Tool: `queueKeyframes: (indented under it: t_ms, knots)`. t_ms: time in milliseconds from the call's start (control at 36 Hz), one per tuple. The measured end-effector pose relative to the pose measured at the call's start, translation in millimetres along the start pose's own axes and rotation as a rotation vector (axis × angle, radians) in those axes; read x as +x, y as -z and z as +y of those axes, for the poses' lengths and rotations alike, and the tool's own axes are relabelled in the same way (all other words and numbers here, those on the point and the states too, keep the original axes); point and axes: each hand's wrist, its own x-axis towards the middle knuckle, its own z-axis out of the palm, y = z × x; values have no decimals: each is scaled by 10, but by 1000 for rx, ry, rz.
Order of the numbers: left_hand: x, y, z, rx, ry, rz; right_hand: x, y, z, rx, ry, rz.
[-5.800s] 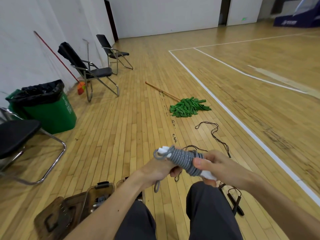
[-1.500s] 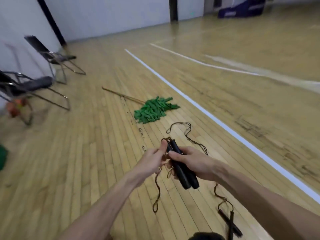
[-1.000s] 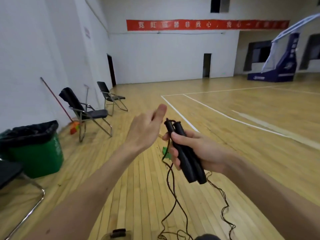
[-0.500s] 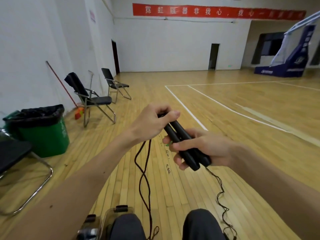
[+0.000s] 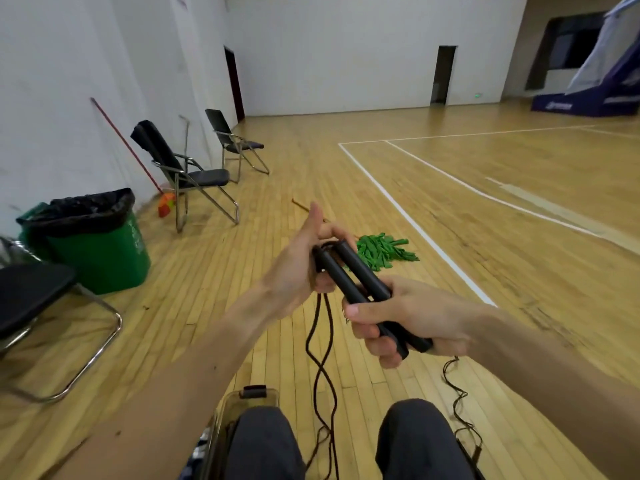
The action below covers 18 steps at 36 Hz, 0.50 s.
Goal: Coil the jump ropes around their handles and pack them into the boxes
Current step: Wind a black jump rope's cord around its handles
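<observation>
My right hand [image 5: 405,317] grips the two black handles [image 5: 353,275] of a jump rope side by side, their far ends pointing up and left. My left hand [image 5: 299,268] is at those far ends, fingers curled around the thin dark rope [image 5: 320,344] where it leaves the handles. Two strands of the rope hang down between my knees to the floor. A clear plastic box [image 5: 239,407] with a black latch stands by my left knee.
A green bin [image 5: 100,251] with a black liner stands at the left, a black chair seat [image 5: 27,296] nearer me. Two folding chairs [image 5: 194,174] line the wall. A green mop head [image 5: 382,249] lies on the wooden floor ahead.
The grey coiled rope from earlier is gone and I now hold the black-handled rope. In the last half second my left hand shifted along the handle tops and my view tilted down slightly.
</observation>
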Motion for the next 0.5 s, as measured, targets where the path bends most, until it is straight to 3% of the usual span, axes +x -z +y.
queueKeyframes:
  t_ms: [83, 167, 389, 500]
  knots:
    - [18, -62, -129, -234, 82, 51, 30, 55, 22, 41, 13, 25]
    - [57, -160, -290, -295, 145, 86, 55, 147, 50, 63, 27, 46]
    - [145, -398, -809, -70, 208, 257, 118, 430, 179, 28, 48, 185]
    - [140, -524, -962, 106, 270, 189, 166, 610, 311, -41, 14, 300]
